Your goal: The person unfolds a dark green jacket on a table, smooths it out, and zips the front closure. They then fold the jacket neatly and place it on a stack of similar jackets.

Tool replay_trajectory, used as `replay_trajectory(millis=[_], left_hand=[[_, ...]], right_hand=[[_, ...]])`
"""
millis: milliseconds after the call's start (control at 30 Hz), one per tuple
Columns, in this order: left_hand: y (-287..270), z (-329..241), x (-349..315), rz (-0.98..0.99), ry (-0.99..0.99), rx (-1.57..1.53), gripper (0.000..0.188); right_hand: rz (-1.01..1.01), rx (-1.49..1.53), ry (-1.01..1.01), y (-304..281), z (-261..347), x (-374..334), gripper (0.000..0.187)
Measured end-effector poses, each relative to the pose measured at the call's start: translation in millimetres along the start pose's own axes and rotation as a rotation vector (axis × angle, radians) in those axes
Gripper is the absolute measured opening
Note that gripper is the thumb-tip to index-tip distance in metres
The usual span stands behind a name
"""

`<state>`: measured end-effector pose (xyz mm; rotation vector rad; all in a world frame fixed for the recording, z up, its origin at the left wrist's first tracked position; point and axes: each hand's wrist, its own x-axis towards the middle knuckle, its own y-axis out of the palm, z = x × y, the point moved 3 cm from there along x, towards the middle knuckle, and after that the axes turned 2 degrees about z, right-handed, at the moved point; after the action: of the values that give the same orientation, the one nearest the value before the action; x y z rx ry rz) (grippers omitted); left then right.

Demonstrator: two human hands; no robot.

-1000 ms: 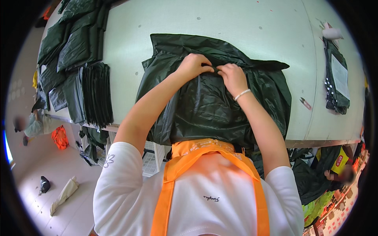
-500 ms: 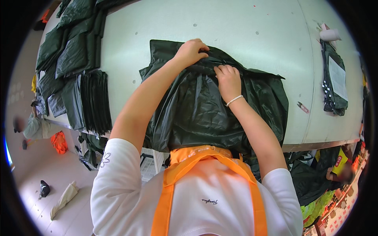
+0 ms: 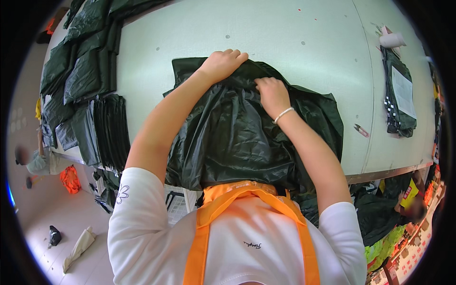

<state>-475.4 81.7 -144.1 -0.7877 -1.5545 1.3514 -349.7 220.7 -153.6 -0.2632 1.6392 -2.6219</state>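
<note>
A dark green, glossy, waterproof-looking garment (image 3: 232,137) lies spread and creased on the pale table before me, its near side reaching down to my waist. My left hand (image 3: 222,64) is curled over its far part, thumb side to the right, with the fabric in its fingers. Slightly nearer and to the right, my right hand (image 3: 274,95) grips a fold just below the far edge. The fingertips of both hands are partly hidden by cloth. A beaded bracelet circles my right wrist.
Folded dark green garments (image 3: 88,71) are piled at the table's left, with a standing row of them (image 3: 110,130) nearer. To the right lie small thread snips (image 3: 362,130), a dark bundle with a white sheet (image 3: 403,92) and a white cup-like object (image 3: 392,40). Other people (image 3: 38,161) are at the sides.
My left fingers have closed down over the far part of the garment, where they were lifted and apart. My right hand has shifted slightly away from me. The view has tilted a little.
</note>
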Motion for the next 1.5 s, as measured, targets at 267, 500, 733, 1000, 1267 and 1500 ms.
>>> replay_trajectory(millis=[267, 500, 733, 1000, 1267, 1500], left_hand=[[-24.6, -10.3, -21.7, 0.069, 0.127, -0.025, 0.016], [6.5, -92.0, 3.0, 0.034, -0.170, -0.202, 0.047], [11.0, -123.3, 16.0, 0.090, -0.314, -0.066, 0.068], [16.3, -140.4, 62.9, 0.174, -0.311, 0.083, 0.049], [26.6, -161.8, 69.5, 0.083, -0.339, -0.176, 0.051], [32.0, -148.8, 93.8, 0.020, -0.816, -0.636, 0.024]], right_hand=[[0.126, 0.052, 0.318, -7.9, -26.1, 43.8, 0.015], [-0.009, -0.146, 0.252, -6.8, -39.1, 45.0, 0.021], [0.273, -0.463, 0.120, -41.3, -36.4, 10.3, 0.013], [-0.176, -0.186, 0.054, -78.1, -63.0, -26.1, 0.029], [-0.195, -0.024, 0.262, -38.0, -132.3, -42.9, 0.017], [-0.194, 0.167, 0.230, -49.5, -133.1, -43.3, 0.010]])
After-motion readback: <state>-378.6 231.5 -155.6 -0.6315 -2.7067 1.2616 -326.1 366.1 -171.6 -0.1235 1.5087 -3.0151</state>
